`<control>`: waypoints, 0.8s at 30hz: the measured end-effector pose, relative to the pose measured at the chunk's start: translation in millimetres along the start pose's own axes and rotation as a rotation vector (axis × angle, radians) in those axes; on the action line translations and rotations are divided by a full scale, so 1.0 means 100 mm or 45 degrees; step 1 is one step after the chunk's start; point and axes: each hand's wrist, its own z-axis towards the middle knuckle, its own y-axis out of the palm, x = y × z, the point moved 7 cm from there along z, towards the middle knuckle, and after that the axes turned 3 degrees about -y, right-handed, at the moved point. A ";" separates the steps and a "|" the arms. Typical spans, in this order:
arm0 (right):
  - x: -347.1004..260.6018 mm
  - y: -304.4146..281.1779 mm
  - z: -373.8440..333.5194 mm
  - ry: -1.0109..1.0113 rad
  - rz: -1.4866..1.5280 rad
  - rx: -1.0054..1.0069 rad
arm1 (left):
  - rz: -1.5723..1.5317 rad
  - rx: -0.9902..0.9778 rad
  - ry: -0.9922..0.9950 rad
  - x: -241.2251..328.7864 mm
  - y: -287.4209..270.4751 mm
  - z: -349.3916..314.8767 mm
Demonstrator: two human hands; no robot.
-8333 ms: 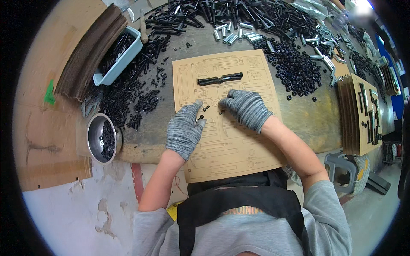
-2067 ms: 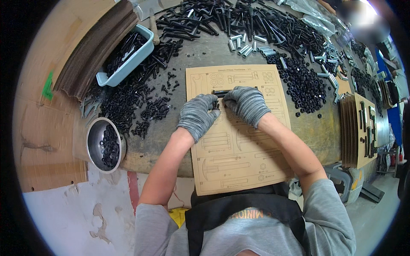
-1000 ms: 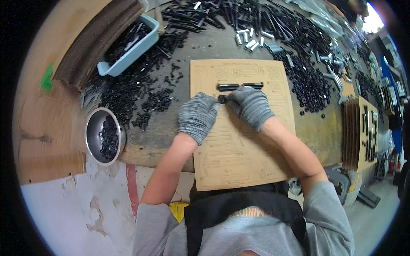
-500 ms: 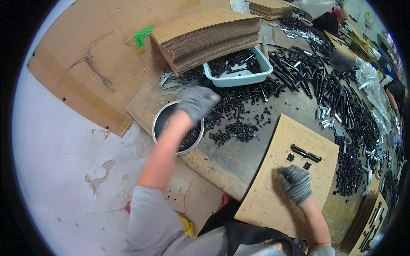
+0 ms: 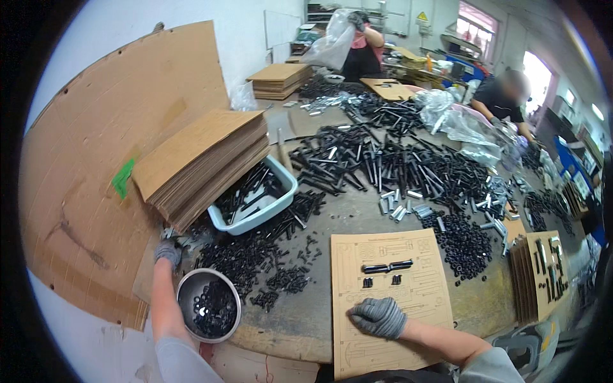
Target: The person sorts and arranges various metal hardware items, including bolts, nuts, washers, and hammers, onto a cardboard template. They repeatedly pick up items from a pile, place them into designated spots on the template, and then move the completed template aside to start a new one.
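My left hand (image 5: 167, 251), in a grey knit glove, is at the far left of the table, touching or just beside a small pile of flat metal wrenches (image 5: 185, 239). Its fingertips are too small and unclear to read. Resting on a printed cardboard sheet (image 5: 415, 348) is my right hand (image 5: 380, 318), gloved alike, with its fingers curled together; whatever they may hold is hidden. Above it on the sheet lie two black bolts (image 5: 388, 267) end to end, and two small clusters of short black screws (image 5: 382, 281).
A metal bowl (image 5: 237, 317) of black parts stands by my left forearm. Beyond are loose black screws (image 5: 239, 262), a light-blue bin (image 5: 252, 223) and stacked cardboard (image 5: 204, 166). Black nuts (image 5: 466, 246) and silver sleeves (image 5: 396, 207) lie rightward. Two people (image 5: 364, 54) work across the table.
My left hand has moved from above the bowl to the wrenches at the far left. My right hand stays on the cardboard sheet. The view has tilted up and turned.
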 end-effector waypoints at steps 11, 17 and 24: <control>-0.09 -0.02 0.00 -0.079 -0.052 0.134 | -0.147 0.046 0.006 -0.36 -0.01 -0.49; -0.01 0.02 0.00 0.060 0.318 0.073 | -1.405 0.059 -0.146 -1.01 0.07 -1.09; -0.40 -0.42 0.25 0.002 0.392 0.203 | -2.115 -0.269 0.430 1.16 -0.95 -2.89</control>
